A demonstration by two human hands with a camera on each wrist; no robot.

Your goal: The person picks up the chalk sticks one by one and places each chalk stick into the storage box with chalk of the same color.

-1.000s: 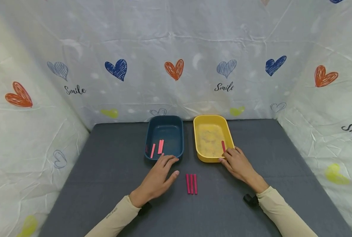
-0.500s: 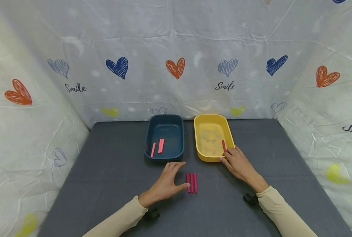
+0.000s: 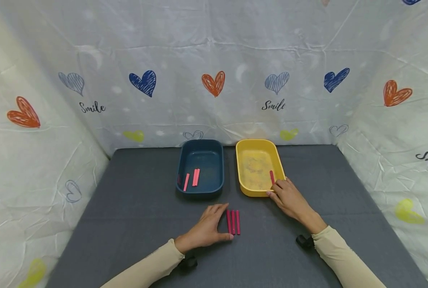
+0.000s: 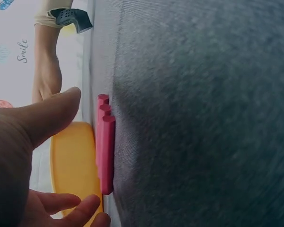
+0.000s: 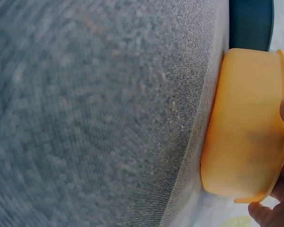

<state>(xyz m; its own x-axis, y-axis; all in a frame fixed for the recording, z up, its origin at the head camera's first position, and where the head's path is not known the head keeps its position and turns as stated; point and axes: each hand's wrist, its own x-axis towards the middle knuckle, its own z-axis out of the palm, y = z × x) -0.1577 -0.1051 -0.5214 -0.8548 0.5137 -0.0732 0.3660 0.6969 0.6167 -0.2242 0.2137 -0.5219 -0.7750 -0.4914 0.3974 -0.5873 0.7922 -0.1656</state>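
Observation:
Three dark pink hexagonal sticks (image 3: 233,222) lie side by side on the grey cloth. My left hand (image 3: 205,229) is just to their left, thumb near their close ends and fingertips by their far ends, holding nothing. In the left wrist view the sticks (image 4: 107,153) show beyond the spread thumb and fingers. My right hand (image 3: 294,202) grips the near right corner of the yellow tray (image 3: 243,184), thumb at the near rim and fingers over the side. One dark pink stick (image 3: 272,177) lies in that tray, partly hidden by the fingers.
Left of the yellow tray stands a dark blue tray (image 3: 214,150) holding several lighter pink sticks (image 3: 195,177). Both trays are at the back of the cloth-covered table (image 3: 138,200). A white printed curtain (image 3: 177,52) hangs behind and along the sides.
My left hand has moved from the blue tray's near edge, down and to the right, to beside the three sticks. The right hand stays at the yellow tray's corner.

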